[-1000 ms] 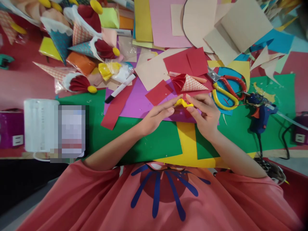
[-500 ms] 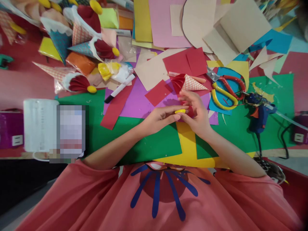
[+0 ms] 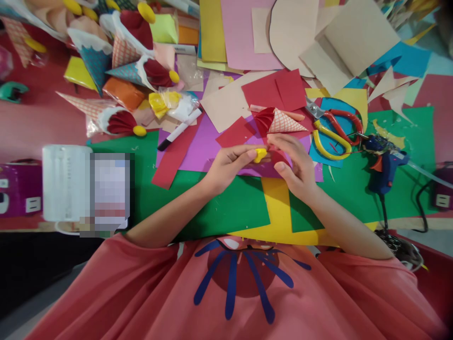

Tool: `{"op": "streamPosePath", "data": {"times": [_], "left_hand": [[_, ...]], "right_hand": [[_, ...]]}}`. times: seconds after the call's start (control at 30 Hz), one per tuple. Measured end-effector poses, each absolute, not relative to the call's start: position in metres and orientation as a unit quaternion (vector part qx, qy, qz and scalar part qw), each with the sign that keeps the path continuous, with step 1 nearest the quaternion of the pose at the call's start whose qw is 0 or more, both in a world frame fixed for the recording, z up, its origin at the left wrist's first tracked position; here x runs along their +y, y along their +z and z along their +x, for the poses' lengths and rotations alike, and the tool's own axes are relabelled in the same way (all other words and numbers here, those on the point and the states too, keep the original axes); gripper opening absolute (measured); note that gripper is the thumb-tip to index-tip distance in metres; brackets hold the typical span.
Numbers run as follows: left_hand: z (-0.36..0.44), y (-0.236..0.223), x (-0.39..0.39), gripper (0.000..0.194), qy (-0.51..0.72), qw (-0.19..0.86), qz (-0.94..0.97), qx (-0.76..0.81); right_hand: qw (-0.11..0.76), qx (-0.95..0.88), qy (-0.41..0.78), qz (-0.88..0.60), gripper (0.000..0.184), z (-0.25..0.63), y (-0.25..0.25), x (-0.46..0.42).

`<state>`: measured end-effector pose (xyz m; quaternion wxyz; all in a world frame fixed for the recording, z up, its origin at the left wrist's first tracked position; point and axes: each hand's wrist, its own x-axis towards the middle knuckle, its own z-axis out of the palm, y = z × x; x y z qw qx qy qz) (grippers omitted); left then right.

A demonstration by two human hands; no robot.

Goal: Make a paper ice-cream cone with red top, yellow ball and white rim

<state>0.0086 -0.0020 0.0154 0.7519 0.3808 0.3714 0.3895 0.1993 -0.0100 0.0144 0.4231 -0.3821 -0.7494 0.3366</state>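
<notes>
Between the thumb and fingers of my left hand (image 3: 228, 165) is a small lump of yellow modelling clay (image 3: 260, 155). My right hand (image 3: 297, 167) holds nothing; its fingers are curved and apart, just to the right of the clay. Right behind my hands lies a paper cone (image 3: 286, 122) with a red-and-white check and a pleated dark red top. Red paper pieces (image 3: 235, 132) and a purple sheet (image 3: 208, 151) spread out around and under it. Scissors (image 3: 332, 127) with red and yellow handles rest to the right of the cone.
A blue glue gun (image 3: 384, 170) lies on the green sheet (image 3: 410, 198) at right. Several decorated cones (image 3: 120, 120) with yellow balls crowd the back left. A marker (image 3: 180, 128), a white box (image 3: 65, 184) and a blurred-out phone (image 3: 109, 189) are on the left.
The yellow clay went from a stretched, bent strip held by both hands to a compact lump in my left hand. My right hand has let go and moved slightly right.
</notes>
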Motion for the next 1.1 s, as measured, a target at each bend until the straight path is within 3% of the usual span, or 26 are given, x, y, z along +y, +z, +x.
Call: {"op": "streamPosePath", "data": {"times": [0.23,0.43,0.63,0.9,1.1], "left_hand": [[0.006,0.025,0.005,0.060,0.354,0.860,0.188,0.316],[0.007,0.033,0.004,0.061,0.362,0.888,0.077,0.273],[0.006,0.035,0.006,0.067,0.360,0.893,0.046,0.268],[0.007,0.044,0.004,0.076,0.375,0.886,0.033,0.271],[0.013,0.037,-0.001,0.075,0.326,0.901,0.059,0.279]], "right_hand": [[0.305,-0.850,0.191,-0.386,0.067,0.198,0.008,-0.010],[0.212,-0.901,0.155,-0.344,0.064,0.188,0.008,-0.016],[0.211,-0.894,0.135,-0.372,0.066,0.194,0.012,-0.013],[0.221,-0.918,0.138,-0.298,0.057,0.189,0.012,-0.018],[0.221,-0.908,0.135,-0.329,0.065,0.185,0.013,-0.017]]}}
